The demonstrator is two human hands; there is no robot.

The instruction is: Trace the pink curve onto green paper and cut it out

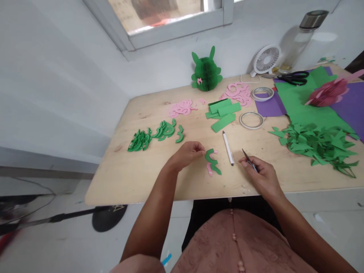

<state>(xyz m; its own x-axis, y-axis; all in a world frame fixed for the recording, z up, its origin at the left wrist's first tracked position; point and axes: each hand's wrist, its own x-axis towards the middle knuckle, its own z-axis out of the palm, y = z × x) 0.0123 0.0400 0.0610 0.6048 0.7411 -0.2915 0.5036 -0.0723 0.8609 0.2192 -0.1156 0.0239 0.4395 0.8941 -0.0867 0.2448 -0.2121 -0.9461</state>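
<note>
My left hand (187, 153) rests on the wooden table (148, 182), its fingers pinched on a curved green paper piece (209, 154). More curved green and pink pieces (212, 168) lie just below it. My right hand (260, 172) is closed around thin dark tweezers (248, 159), whose tip points up and to the left. A white pen (228, 148) lies between the two hands.
Rows of curved green cut-outs (155, 135) lie at the left, with pink cut-outs (182, 108) and green strips (223, 113) behind. Two tape rolls (251, 120), green scraps (318, 144), coloured paper sheets, black scissors (294, 77), a small fan (265, 58), a bottle and a green paper cactus (206, 72) stand beyond.
</note>
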